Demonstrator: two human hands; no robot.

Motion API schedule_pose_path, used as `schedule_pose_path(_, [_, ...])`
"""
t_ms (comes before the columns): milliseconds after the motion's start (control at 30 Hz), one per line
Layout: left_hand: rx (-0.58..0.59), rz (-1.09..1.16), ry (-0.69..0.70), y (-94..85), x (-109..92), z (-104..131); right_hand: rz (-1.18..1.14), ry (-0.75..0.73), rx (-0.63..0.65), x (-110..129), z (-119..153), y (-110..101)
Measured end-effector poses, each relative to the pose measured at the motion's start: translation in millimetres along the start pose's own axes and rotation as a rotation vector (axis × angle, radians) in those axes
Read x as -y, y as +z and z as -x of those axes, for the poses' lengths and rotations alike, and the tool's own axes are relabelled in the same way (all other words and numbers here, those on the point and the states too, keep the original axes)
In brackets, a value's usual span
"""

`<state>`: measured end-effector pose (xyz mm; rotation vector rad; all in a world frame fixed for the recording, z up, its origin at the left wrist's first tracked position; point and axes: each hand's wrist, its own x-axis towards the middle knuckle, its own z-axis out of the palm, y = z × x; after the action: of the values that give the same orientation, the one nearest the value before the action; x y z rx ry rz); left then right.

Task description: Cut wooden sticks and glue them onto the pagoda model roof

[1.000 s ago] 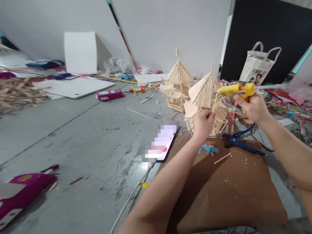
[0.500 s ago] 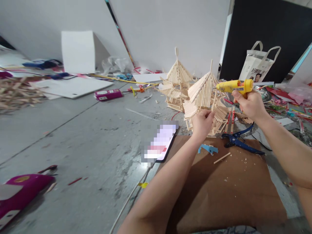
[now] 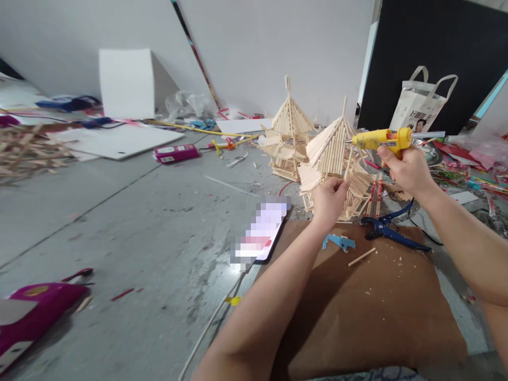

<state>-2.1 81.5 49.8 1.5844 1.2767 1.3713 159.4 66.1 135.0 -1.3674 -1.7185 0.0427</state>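
Pale wooden sticks form a tower with a pointed roof (image 3: 327, 153) at the back edge of a brown board (image 3: 369, 312). My left hand (image 3: 330, 198) is at its front, thumb and fingers pinched round a thin wooden stick (image 3: 347, 168) that slants up from the fingertips. My right hand (image 3: 408, 166) is wrapped round a yellow glue gun (image 3: 381, 140), a clear glue stick out of its rear. The gun's nozzle points left, beside the roof; whether it touches is unclear. Another stick tower (image 3: 291, 119) stands behind, to the left.
Blue pliers (image 3: 387, 231), a blue scrap (image 3: 339, 243) and a loose stick (image 3: 362, 257) lie on the board. A phone (image 3: 264, 233) with a cable is left of it. Farther left are purple devices (image 3: 177, 153). A white bag (image 3: 420, 106) stands behind at the right.
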Motion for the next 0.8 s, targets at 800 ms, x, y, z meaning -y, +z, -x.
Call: schedule_pose_path(800, [-0.006,0.023,-0.012,0.5,1.2,-1.1,0.071,-0.062,0.081,4.9,8.6,-4.8])
